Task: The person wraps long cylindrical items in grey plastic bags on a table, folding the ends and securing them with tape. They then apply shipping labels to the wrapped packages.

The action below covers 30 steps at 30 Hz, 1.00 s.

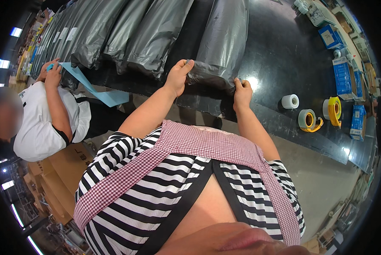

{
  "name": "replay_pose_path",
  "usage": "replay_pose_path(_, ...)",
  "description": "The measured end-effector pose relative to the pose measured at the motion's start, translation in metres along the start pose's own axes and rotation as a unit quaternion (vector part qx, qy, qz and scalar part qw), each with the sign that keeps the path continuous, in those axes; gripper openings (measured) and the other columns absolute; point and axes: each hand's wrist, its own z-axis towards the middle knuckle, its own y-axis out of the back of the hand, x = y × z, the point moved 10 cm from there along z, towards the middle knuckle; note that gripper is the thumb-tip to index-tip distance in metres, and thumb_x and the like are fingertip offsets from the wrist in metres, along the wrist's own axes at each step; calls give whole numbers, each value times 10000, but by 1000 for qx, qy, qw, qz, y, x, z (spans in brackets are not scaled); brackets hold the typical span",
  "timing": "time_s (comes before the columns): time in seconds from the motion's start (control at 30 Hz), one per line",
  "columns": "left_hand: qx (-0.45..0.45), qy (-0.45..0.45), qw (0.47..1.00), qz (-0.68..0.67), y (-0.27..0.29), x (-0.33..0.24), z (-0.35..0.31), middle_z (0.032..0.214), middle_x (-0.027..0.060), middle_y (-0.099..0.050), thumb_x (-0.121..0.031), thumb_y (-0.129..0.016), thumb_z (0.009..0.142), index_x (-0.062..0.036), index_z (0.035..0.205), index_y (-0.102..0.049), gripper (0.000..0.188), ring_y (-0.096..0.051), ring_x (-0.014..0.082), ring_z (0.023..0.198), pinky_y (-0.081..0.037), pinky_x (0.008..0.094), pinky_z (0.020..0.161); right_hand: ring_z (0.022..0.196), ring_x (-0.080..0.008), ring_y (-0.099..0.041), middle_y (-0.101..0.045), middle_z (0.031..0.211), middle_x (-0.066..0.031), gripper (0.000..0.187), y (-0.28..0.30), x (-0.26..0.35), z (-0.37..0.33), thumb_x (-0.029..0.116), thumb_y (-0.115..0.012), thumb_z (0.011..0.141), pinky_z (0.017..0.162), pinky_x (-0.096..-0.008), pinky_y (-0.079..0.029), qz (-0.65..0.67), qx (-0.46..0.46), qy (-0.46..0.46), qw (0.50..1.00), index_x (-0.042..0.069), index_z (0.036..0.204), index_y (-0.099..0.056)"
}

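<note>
Pinching the near corners of the grey bag (pixel 224 38) between closed fingertips of left hand (pixel 178 78) and right hand (pixel 242 93). Seemingly covering its length already, leaving the end unsealed.

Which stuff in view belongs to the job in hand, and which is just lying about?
In the job:
- grey plastic package, open-looking end pinched by left hand and right hand
- dark table under it
- similar packages alongside: probably, though untouched by these hands

Lying about, apparently unused now:
- white roll
- two part-yellow rolls
- blue boxes
</note>
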Motion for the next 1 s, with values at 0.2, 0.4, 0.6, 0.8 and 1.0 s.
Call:
replay_pose_path(0.2,-117,-91,978,144,46,18,27,681,-43,-469,-200,-595,1005,-97,793,-522,247,-402,55,624,-358,273,561,596,-116,-388,-447,630,-5,253,-9,-10,20,151,-627,893,550,-321,-324,-97,46,-42,993,61,686,-513)
replay_pose_path(0.4,-139,-40,972,185,41,29,28,673,-21,-427,-245,-561,1017,-82,786,-503,289,-368,88,628,-339,307,571,558,-121,-394,-436,621,-2,211,-23,-20,29,131,-593,879,498,-326,-336,-143,99,-52,983,84,682,-536)
replay_pose_path(0.6,-174,-23,966,189,45,37,26,768,33,-500,-275,-514,1031,-45,843,-511,296,-438,129,729,-402,347,667,595,-164,-529,-540,680,-43,157,-30,-27,33,167,-598,917,503,-338,-475,-207,136,-76,966,54,809,-605)
replay_pose_path(0.8,-233,8,950,209,56,46,31,1117,145,-590,-247,-509,982,-71,1214,-507,291,-550,239,1036,-453,392,905,559,-270,-628,-631,729,-167,133,-41,-6,49,142,-551,945,454,-403,-527,-372,149,8,916,16,943,-594)
replay_pose_path(1.0,-112,56,932,339,39,17,37,1194,142,-633,-107,-498,947,-54,1281,-543,341,-626,279,1064,-504,365,900,800,-271,-664,-656,868,-138,175,-30,14,49,89,-591,887,705,-399,-554,-392,125,101,906,10,1038,-629)
